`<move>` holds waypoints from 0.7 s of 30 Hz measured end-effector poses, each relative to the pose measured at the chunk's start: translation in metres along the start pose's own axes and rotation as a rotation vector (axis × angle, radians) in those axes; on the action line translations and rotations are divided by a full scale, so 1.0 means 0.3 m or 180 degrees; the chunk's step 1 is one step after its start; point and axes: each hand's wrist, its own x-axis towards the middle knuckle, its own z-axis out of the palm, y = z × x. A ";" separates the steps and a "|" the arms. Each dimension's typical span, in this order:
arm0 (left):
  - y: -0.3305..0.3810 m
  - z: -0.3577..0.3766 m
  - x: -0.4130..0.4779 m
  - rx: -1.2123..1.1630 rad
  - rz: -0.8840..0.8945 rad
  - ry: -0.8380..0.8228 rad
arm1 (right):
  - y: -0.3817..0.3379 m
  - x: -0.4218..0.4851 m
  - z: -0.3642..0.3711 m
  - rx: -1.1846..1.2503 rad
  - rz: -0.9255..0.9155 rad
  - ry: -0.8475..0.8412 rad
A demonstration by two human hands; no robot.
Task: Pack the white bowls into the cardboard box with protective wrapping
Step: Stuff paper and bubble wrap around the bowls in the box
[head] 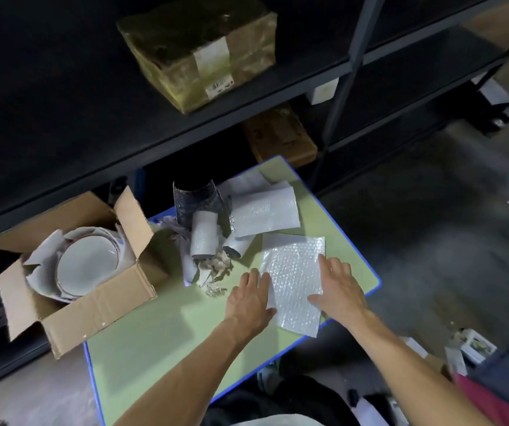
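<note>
Bubble wrap pressed by left hand, right hand, both flat, bowls leftward

No legible text anywhere in view. Wrapped carton on the shelf: white label on its front face, with barcode-like marks at the label's lower end, too blurred to read. Brown box below that carton: faint dark print on top, illegible.

Pale green table edged in blue. Translucent white bubble wrap (dotted with small bubbles). White bowl with thin reddish-brown rim, plain brown cardboard box. Black shelving.
</note>
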 end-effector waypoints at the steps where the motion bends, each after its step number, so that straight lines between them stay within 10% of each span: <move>1: 0.004 0.003 0.002 -0.0008 -0.0013 0.0031 | -0.004 0.007 0.012 -0.0049 0.0006 0.0074; 11: 0.000 -0.002 -0.007 -0.0465 -0.0044 0.0196 | -0.045 -0.013 -0.024 0.0541 0.0139 0.0648; 21: -0.135 -0.120 -0.130 -0.1454 0.0028 0.1027 | -0.131 -0.024 -0.249 0.1731 -0.0422 -0.0185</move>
